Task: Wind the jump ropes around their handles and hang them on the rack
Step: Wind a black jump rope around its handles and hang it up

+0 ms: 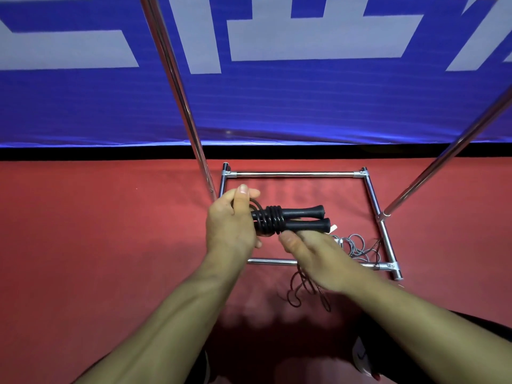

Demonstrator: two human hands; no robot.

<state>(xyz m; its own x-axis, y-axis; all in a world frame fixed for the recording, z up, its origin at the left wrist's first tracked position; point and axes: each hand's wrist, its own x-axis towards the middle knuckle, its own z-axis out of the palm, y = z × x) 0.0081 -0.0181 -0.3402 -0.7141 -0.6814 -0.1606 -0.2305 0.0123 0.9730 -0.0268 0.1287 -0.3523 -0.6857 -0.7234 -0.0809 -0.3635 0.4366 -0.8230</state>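
Black jump rope (288, 220): part-wound; your left hand (231, 220) grips its handles, right hand (310, 253) feeds cord. Hanging on the rack (293, 175) remains.

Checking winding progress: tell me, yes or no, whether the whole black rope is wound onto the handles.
No: a few coils circle the handles, held by the left hand, but loose black rope trails to the floor.

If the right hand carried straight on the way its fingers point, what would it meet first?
Most likely the wound black jump rope handles: the right hand points up-left at the coils just past its fingertips, though depth is unclear. The left hand grips the bundle's other end.
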